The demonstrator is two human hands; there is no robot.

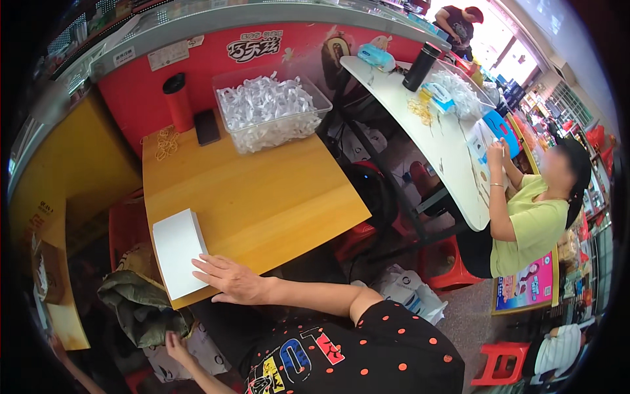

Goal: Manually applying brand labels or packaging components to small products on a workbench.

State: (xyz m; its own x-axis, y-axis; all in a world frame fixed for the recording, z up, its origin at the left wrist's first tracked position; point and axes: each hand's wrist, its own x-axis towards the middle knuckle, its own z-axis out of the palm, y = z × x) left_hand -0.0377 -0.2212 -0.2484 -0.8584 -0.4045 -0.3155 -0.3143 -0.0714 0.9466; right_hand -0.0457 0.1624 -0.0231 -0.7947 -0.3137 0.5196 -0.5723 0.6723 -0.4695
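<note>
My right hand [228,277] lies flat at the table's near edge, fingers stretched out and touching the right side of a stack of white paper [177,253]. The stack sits on the left corner of the yellow wooden table [262,203]. Lower down, my left hand [176,347] is below table height, beside the rim of a dark green sack [138,305]. Its fingers look curled together; what they hold, if anything, is too small to make out.
At the table's far side stand a clear bin [269,111] of white strips, a dark phone [207,127], a red tumbler [178,102] and yellow rubber bands [167,142]. On the right, a person in yellow-green [535,220] works at a white table [453,171]. Red stools [449,262] stand nearby.
</note>
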